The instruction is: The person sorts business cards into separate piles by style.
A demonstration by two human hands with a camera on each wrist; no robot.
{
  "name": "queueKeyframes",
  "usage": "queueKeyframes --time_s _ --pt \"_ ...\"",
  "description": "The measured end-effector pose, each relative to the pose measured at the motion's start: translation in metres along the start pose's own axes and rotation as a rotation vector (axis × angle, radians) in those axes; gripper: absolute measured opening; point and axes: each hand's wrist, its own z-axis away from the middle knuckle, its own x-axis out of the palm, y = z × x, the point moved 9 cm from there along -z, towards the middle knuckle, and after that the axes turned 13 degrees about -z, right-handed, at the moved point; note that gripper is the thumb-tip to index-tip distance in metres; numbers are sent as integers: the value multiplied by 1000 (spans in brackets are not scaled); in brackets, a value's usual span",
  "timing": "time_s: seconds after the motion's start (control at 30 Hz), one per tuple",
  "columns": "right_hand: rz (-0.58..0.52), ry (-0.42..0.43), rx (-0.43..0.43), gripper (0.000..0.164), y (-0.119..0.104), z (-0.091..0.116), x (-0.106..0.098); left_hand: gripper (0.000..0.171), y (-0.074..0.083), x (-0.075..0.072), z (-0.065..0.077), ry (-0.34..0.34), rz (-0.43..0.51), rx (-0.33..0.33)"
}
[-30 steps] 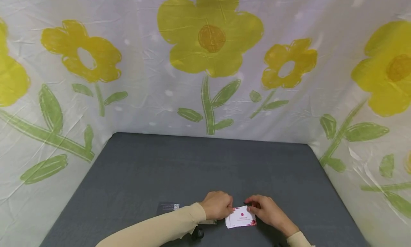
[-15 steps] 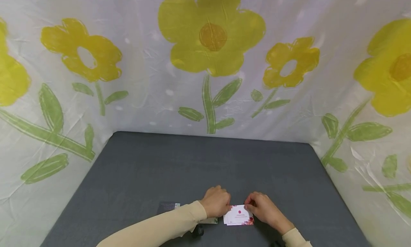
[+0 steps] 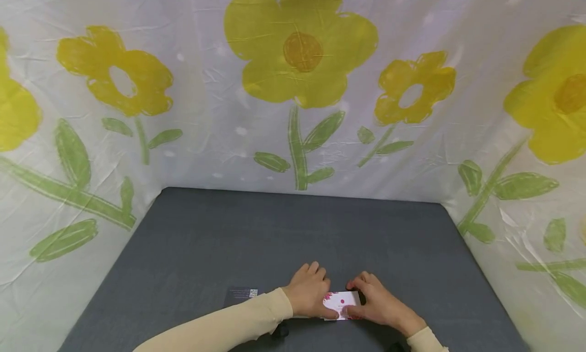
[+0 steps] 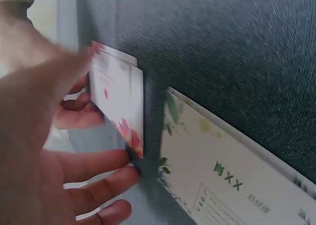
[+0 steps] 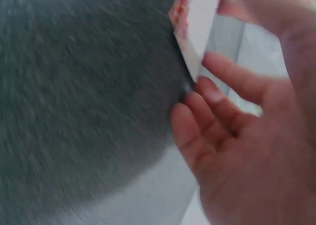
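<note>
A small stack of white business cards (image 3: 336,301) with pink flowers lies between my two hands; its edges are uneven in the left wrist view. My left hand (image 3: 308,292) is at the stack's left end, thumb by the near edge, fingers (image 4: 106,178) fairly straight beside the far corner. From the right, my right hand (image 3: 382,303) holds the stack, its thumb over the printed face and its fingers (image 5: 224,116) bent at the edge. The thumbs partly cover the print. Close by on the left lies a stack of cards with green leaves (image 4: 222,170).
A dark card with a QR code (image 3: 242,294) lies further left, partly behind the left sleeve (image 3: 229,324). Everything rests on a dark grey table (image 3: 293,235), enclosed by flower-printed cloth (image 3: 206,113) at the back and sides.
My left fingers have spread and its thumb has moved down along the stack. My right thumb has shifted from the upper corner to the lower face. The cards have moved slightly left.
</note>
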Motion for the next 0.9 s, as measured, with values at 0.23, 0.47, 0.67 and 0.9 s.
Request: queueKeyframes --time_s 0.23,0.47,0.67,0.9 --pt "56 -70 -21 57 -4 7 4 67 10 -6 9 12 -133 41" --pt "69 -48 -30 49 -4 8 5 55 12 -4 10 68 -106 34" --pt "37 -75 -6 61 0 11 6 62 7 -2 16 102 -40 28" --pt "-54 -114 26 82 2 13 2 68 -13 0 22 -42 -5 -15"
